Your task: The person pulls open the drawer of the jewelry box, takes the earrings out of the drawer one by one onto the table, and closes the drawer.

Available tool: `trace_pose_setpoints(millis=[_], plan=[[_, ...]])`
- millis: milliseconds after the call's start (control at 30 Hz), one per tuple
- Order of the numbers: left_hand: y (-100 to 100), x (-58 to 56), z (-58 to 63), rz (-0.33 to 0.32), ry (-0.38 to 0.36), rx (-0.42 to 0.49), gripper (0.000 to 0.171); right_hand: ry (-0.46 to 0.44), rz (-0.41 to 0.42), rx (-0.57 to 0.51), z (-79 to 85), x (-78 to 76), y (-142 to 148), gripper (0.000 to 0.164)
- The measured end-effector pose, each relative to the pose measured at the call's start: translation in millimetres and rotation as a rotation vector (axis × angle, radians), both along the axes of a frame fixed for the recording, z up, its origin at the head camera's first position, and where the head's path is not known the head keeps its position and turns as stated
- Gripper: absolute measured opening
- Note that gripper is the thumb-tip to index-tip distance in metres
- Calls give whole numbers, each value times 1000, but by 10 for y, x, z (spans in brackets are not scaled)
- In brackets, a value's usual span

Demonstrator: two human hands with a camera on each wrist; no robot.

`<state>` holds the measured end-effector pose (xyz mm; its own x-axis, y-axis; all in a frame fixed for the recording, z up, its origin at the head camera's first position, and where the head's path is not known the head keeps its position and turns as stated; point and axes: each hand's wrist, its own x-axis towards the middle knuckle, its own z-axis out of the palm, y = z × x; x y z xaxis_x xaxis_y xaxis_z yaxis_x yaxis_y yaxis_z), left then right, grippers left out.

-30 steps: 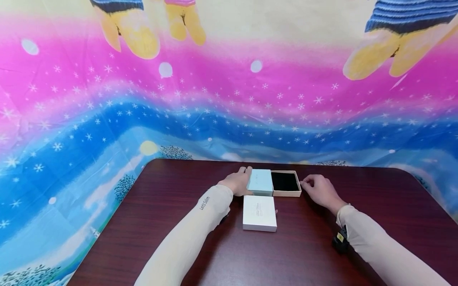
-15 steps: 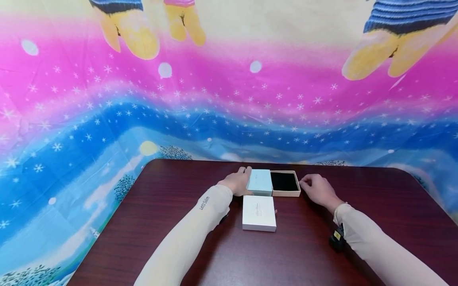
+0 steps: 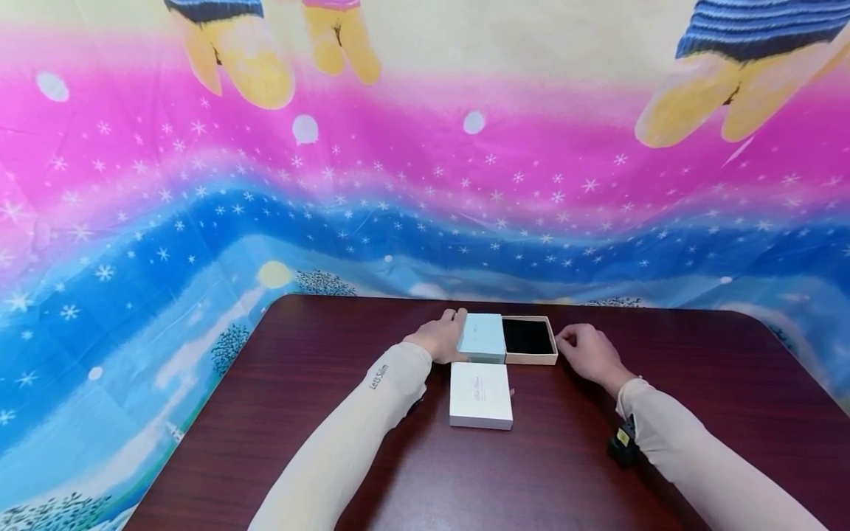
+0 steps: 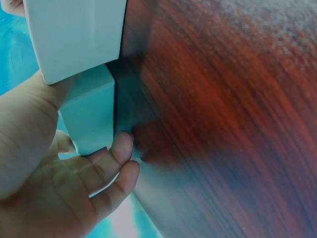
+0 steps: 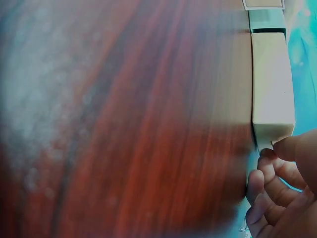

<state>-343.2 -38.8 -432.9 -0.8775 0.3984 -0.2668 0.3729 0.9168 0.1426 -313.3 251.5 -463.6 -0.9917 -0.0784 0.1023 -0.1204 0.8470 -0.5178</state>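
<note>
A pale mint gift box sleeve (image 3: pixel 482 336) lies flat near the table's far edge. Its cream drawer (image 3: pixel 531 360), lined in black (image 3: pixel 527 337), juts out on the right. My left hand (image 3: pixel 440 338) grips the sleeve's left end, thumb on the near side and fingers behind. In the left wrist view two fingers (image 4: pixel 116 186) extend beyond the sleeve. My right hand (image 3: pixel 591 354) pinches at the drawer's right end with thumb (image 5: pixel 292 147) and forefinger; any pull tab between them is hidden. A white box (image 3: pixel 481 395) with printed lettering sits directly in front of the sleeve.
Everything lies on a dark red-brown wooden table (image 3: pixel 551 464) with rounded far corners. Behind it hangs a colourful backdrop cloth (image 3: pixel 425 162) with snowflakes. A small tab (image 3: pixel 513 392) sticks out from the white box's right side.
My right wrist and forearm have shifted slightly to the left. The left hand, the sleeve, its drawer and the white box look unmoved.
</note>
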Motion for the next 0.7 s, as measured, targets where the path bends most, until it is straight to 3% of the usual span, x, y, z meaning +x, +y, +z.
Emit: trace_pose_setpoints(millis=[700], plan=[[-1, -21, -21, 2, 1, 2, 99, 18, 13, -4, -15, -9, -13, 24]])
